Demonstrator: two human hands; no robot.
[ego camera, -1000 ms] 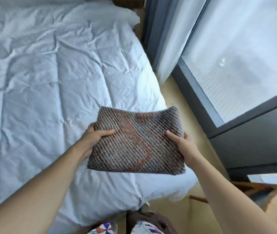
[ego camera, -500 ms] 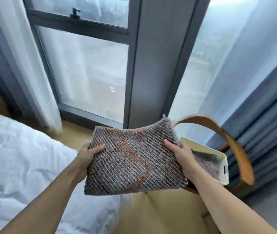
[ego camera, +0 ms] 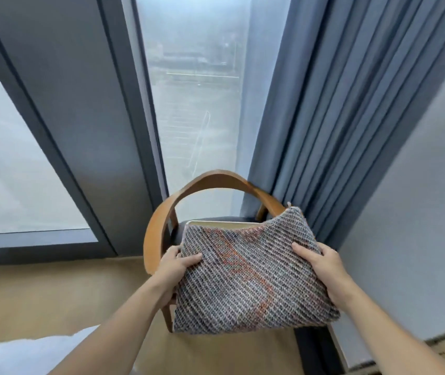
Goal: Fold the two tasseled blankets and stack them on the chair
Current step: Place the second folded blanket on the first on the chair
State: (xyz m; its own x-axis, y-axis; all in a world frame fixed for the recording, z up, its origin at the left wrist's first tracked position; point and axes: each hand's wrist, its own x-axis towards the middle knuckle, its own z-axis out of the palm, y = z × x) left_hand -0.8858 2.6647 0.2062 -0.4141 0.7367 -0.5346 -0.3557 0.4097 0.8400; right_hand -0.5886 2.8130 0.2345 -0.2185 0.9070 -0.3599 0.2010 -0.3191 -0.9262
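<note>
The left hand [ego camera: 174,263] grips the left edge of the folded grey-and-orange woven blanket [ego camera: 245,277], held over the curved-back wooden chair [ego camera: 161,220]; the right hand [ego camera: 322,269] clasps its right edge beside blue curtains [ego camera: 351,117].

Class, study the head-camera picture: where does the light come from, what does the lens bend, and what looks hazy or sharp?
Head view: soft daylight enters through the window, with no hard shadows or glare; the wide-angle lens tilts and bows the window frame and curtain; the scene beyond the glass is hazy, while the folded blanket, held by left hand and right hand, shows crisp weave.
</note>
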